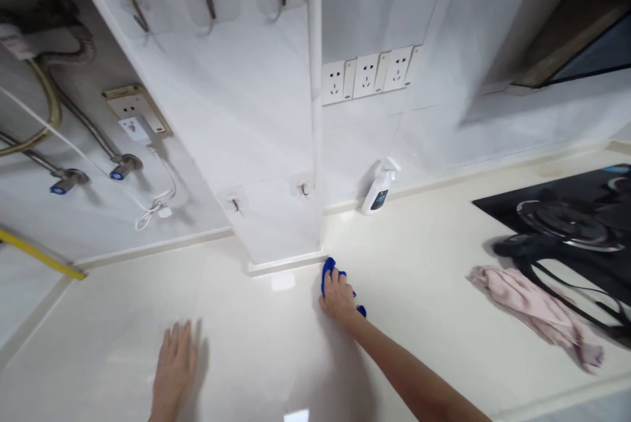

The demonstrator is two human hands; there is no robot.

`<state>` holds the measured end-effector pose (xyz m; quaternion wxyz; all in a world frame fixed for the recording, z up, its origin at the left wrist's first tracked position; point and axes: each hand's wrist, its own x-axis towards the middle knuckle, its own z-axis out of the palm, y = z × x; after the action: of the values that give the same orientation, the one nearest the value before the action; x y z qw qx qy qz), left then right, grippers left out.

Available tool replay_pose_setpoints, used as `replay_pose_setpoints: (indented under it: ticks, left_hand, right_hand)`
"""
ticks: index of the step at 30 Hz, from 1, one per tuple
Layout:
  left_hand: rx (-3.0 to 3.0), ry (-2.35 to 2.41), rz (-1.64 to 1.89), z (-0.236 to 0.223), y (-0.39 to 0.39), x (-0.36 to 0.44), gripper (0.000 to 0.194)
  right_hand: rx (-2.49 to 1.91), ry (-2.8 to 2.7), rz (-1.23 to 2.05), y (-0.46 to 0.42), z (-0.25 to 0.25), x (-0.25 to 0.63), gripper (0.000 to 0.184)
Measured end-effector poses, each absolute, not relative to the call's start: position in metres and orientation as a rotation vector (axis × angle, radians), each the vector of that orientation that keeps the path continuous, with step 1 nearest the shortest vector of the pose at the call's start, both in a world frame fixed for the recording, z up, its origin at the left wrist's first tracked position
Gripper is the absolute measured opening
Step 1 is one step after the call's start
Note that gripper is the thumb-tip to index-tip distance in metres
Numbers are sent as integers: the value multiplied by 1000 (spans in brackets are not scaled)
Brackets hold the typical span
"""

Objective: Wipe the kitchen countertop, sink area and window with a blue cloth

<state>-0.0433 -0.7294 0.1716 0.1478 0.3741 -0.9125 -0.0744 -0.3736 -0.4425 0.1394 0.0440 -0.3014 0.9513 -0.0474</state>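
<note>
My right hand (338, 295) presses a blue cloth (328, 271) onto the cream countertop (424, 290), right at the foot of a white tiled column (276, 225). The fingers are curled over the cloth, which shows at the fingertips and beside the wrist. My left hand (175, 366) lies flat on the countertop at the near left, fingers stretched out and together, holding nothing.
A white spray bottle (378, 187) stands against the back wall right of the column. A pink cloth (537, 313) lies by the black gas hob (566, 225) on the right. Wall sockets (367, 73), hooks, pipes with valves (123, 165) and a white cable (155, 206) are on the walls.
</note>
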Motion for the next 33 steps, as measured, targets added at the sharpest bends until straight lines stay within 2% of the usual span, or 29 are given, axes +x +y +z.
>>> replay_pose_setpoints:
  ticks: [3, 6, 10, 17, 22, 33]
  left_hand:
    - [1281, -2561, -234, 138, -731, 13, 68]
    - [1465, -2455, -231, 131, -725, 42, 72]
    - [1620, -2346, -207, 128, -715, 49, 84]
    - [1580, -2320, -126, 127, -707, 45, 82]
    - [1598, -2321, -154, 122, -711, 50, 80]
    - [1575, -2289, -191, 122, -709, 52, 81]
  right_hand:
    - [-1035, 2855, -119, -475, 140, -340, 75]
    - [-1218, 2768, -121, -505, 141, -314, 77]
    - [-1394, 2646, -110, -543, 152, -295, 78]
    - [-1667, 2394, -91, -604, 165, -274, 71]
    - [-1438, 2537, -68, -597, 160, -292, 62]
    - [-961, 2760, 46, -493, 154, -370, 64]
